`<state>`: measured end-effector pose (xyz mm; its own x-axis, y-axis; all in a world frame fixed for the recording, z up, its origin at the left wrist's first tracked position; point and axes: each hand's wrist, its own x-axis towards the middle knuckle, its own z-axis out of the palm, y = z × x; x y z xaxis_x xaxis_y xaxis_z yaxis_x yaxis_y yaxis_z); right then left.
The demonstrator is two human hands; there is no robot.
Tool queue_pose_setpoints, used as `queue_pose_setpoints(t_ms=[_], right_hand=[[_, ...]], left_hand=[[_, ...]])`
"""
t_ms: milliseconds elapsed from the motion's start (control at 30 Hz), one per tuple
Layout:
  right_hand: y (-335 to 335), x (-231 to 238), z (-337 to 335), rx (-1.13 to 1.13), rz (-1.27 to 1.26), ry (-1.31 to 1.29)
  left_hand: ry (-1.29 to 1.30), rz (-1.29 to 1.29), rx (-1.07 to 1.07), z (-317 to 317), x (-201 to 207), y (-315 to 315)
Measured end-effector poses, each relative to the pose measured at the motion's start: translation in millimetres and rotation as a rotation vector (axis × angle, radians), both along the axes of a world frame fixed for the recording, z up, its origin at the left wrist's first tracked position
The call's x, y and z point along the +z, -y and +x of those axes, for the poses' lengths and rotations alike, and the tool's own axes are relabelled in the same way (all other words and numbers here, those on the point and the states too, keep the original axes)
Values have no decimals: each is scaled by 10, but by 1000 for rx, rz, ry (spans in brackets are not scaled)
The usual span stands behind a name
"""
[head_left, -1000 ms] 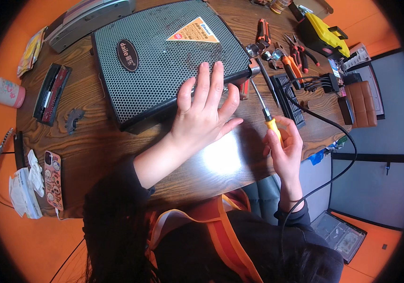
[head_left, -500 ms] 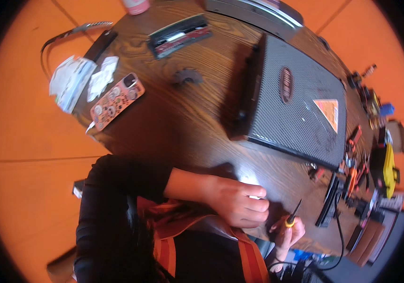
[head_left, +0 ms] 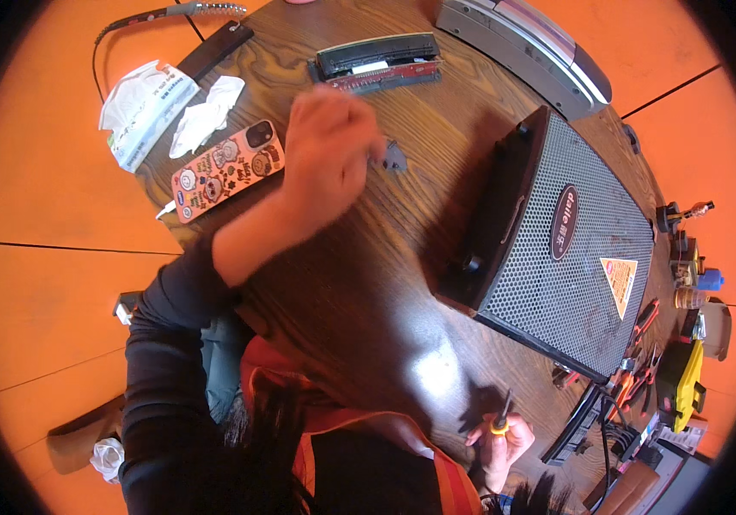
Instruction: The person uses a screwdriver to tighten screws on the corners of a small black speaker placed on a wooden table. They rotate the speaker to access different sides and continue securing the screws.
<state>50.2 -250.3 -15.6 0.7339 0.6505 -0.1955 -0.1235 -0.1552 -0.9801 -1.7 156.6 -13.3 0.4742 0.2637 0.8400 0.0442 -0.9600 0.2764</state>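
Observation:
My left hand (head_left: 329,159) is over the far left part of the table, above and right of a phone in a pink sticker-patterned case (head_left: 228,170). Its fingers are curled in and slightly blurred; what they hold, if anything, is hidden. Just to its right lies a small dark grey flat piece (head_left: 395,157). Beyond it is an opened black casing with a red circuit strip (head_left: 381,67). At the near right edge, my right hand (head_left: 510,446) grips a slim tool with a yellow collar (head_left: 499,427) and dark tip pointing up and away.
A large speaker with a perforated grille (head_left: 548,232) takes up the right side. Behind it stands a grey device (head_left: 527,51). Red-handled pliers (head_left: 643,373) and a yellow-and-black case (head_left: 690,386) are at far right. White tissues (head_left: 206,116) and a tissue pack (head_left: 153,112) lie at left.
My left hand has moved from near my body, beside the right hand, up and left across the table. My right hand keeps the yellow-collared tool; the view has shifted.

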Motion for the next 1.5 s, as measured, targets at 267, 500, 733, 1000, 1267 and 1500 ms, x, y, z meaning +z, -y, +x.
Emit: queue_pose_setpoints(t_ms=[267, 500, 733, 1000, 1267, 1500], right_hand=[[-120, -99, 89, 176, -202, 305], [-218, -132, 87, 188, -269, 322], [-260, -117, 74, 155, -253, 275], [-235, -130, 89, 172, -239, 313], [-239, -130, 93, 186, -237, 343], [-255, -112, 92, 189, -234, 323]], left_hand=[[-228, -105, -148, 203, 24, -410], [-432, -178, -289, 131, -69, -395], [-544, -166, -259, 123, -139, -375], [-437, -172, -275, 31, 70, -432], [-550, -168, -445, 64, -14, -302], [-558, -161, -455, 83, -46, -280]])
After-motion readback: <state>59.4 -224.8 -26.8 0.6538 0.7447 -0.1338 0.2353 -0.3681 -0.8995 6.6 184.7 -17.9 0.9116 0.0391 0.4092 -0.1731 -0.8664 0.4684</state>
